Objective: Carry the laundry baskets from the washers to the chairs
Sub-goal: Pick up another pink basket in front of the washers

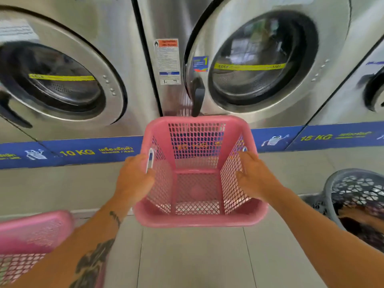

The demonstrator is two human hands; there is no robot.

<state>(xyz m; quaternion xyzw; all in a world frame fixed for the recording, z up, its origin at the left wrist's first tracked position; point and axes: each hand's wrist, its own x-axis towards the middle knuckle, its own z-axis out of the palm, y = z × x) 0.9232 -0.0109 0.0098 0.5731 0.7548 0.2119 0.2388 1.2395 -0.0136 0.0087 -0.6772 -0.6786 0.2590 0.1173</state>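
**Desk:** How many baskets do you count?

**Operator:** Three. One pink basket (199,218) sits between my two hands, mid-frame, in front of the seam where two machines meet. A second pink basket (35,231) is at the lower left, partly cut off by the frame edge. A grey basket (330,183) is at the lower right, with dark laundry in it.

**Desk:** And the grip?

**Operator:** My left hand (135,177) is curled over the left rim, thumb inside against the mesh, just by a white handle slot (150,161). My right hand (255,179) pinches the right wall, with the thumb inside and the fingers lying fairly straight along the rim. So both hands hold the one basket. Its mesh floor shows bare. I cannot tell whether it is off the tiles or not.

**Desk:** Machines?

**Operator:** I count three steel front-loaders, doors closed. The left washer (62,80) stands above a "10 KG" label. The middle washer (259,59) has a black door handle (198,98) just above the far rim of the held basket. The third washer (374,90) is only a sliver at the right edge, near a "15 KG" label. One blue strip (83,152) runs under all three. Two yellow stripes cross the door glass, one on the left door and one on the middle door. There is also a printed notice sticker (167,61) on the panel between those two.
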